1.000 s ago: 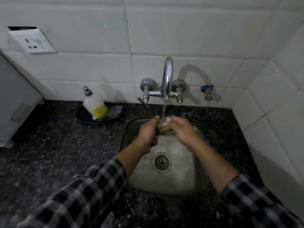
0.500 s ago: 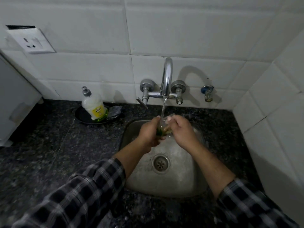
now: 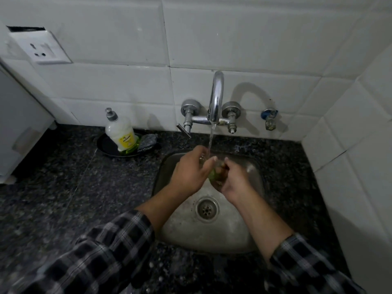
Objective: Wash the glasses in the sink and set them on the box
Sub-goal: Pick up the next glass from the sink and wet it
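Washing step in hand: glass (image 3: 220, 165), mostly hidden, sits over the sink (image 3: 212, 236) under the tap (image 3: 216, 96) stream. Left hand (image 3: 189, 172) and right hand (image 3: 233, 180) curl their fingers round it, with a green scrubber (image 3: 212, 175) between them. Next, probably a full rinse and a firm wet-glass grip; the box is not in view.

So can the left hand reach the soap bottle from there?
Probably yes. The soap bottle stands on its dark dish on the counter left of the sink, with nothing between it and the left hand. But that hand is busy holding the glass under the tap.
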